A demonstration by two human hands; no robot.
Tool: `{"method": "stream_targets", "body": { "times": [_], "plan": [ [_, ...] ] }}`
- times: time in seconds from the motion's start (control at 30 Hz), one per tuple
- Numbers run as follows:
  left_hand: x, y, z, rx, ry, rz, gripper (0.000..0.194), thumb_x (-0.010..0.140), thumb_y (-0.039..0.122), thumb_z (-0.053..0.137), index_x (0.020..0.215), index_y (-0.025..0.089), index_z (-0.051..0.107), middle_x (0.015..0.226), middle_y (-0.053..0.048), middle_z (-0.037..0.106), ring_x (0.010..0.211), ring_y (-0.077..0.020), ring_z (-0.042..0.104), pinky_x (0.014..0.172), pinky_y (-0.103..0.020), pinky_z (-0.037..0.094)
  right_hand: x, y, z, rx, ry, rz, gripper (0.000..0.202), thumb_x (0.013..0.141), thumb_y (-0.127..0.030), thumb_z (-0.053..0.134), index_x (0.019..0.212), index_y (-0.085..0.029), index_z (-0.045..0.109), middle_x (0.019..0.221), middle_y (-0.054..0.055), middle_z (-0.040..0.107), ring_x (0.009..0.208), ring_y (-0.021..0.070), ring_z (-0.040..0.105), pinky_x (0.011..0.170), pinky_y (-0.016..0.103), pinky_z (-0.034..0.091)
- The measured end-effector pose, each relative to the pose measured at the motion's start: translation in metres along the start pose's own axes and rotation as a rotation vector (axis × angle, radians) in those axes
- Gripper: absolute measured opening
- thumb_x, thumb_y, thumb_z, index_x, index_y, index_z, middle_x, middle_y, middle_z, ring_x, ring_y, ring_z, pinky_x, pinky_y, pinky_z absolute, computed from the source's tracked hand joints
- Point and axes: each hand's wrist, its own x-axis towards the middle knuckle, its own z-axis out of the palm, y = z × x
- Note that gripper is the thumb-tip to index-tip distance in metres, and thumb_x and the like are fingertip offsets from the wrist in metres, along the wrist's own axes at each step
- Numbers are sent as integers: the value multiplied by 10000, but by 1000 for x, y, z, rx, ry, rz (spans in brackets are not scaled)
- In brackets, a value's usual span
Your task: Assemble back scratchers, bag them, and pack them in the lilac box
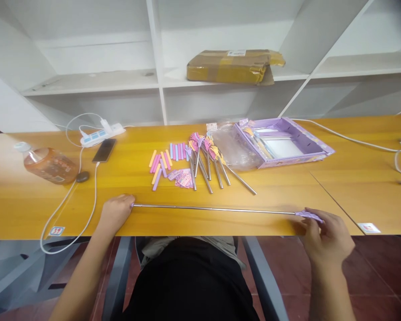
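Note:
A telescopic back scratcher (pixel 214 209) is stretched out long and level above the table's front part. My left hand (pixel 118 211) is closed around its left end, where a bit of purple handle shows. At the other end, my right hand (pixel 327 234) pinches the purple claw-shaped head. Beyond the rod lies a pile of more back scratchers (pixel 207 162), with purple, pink and yellow heads and bare metal rods. Left of them are loose purple, pink and yellow handle sleeves (pixel 160 167). Small pink printed cards (pixel 183 178) lie between the sleeves and the pile.
A purple open box (pixel 294 154) and clear plastic wrap (pixel 232 147) are at the back right. On the left stand a power strip (pixel 103 134), a phone (pixel 104 150) with cables, and a lying drink bottle (pixel 51 165). A cardboard box (pixel 227 67) rests on the shelf.

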Motion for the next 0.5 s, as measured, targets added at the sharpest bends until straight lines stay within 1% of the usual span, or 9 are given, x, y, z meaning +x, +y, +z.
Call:
{"method": "stream_targets", "body": {
  "times": [0.1, 0.13, 0.23, 0.33, 0.4, 0.43, 0.5],
  "plan": [
    [-1, 0, 1, 22, -6, -15, 341, 1009, 151, 472, 787, 199, 726, 779, -110, 764, 793, -285, 741, 649, -324, 426, 5, -11, 0, -27, -84, -18, 262, 1086, -325, 532, 1173, -292, 778, 979, 122, 815, 905, 381, 800, 788, 537, 626],
    [-1, 0, 1, 29, -11, -22, 341, 1011, 156, 472, 792, 200, 730, 790, -112, 771, 801, -287, 747, 651, -324, 429, 6, -16, -1, -28, -92, -12, 288, 1097, -319, 504, 1197, -295, 773, 944, 115, 812, 888, 375, 803, 792, 534, 626],
    [0, -4, 0, 31, -36, -53, 334, 1012, 171, 482, 805, 200, 742, 805, -118, 783, 807, -289, 759, 652, -320, 438, 10, -34, -6, -31, -96, 21, 337, 1115, -329, 466, 1276, -356, 761, 901, 103, 807, 893, 382, 816, 793, 535, 625],
    [1, -5, -2, 26, -60, -86, 341, 1018, 174, 482, 813, 198, 753, 826, -126, 802, 811, -294, 775, 651, -318, 449, 15, -45, -16, -58, -119, 31, 380, 1131, -341, 436, 1354, -426, 732, 937, 107, 817, 950, 396, 822, 803, 545, 624],
    [0, 3, -6, 17, -75, -90, 338, 1018, 167, 488, 821, 198, 762, 849, -128, 820, 824, -298, 790, 652, -319, 460, 20, -48, -21, -73, -144, 30, 385, 1140, -338, 425, 1361, -435, 725, 986, 108, 828, 987, 393, 824, 803, 539, 624],
    [-2, 11, -8, 8, -88, -79, 331, 1017, 162, 496, 829, 198, 767, 851, -126, 826, 828, -299, 796, 657, -320, 470, 23, -50, -22, -67, -176, 16, 365, 1140, -340, 439, 1339, -423, 733, 1019, 106, 834, 999, 385, 826, 798, 524, 626],
    [-5, 36, -13, -18, -130, -27, 312, 1012, 147, 513, 851, 198, 776, 833, -118, 825, 831, -296, 805, 675, -322, 492, 27, -55, -20, -25, -254, -35, 302, 1133, -341, 486, 1272, -365, 753, 1046, 91, 841, 976, 350, 836, 775, 467, 634]
  ]
}}
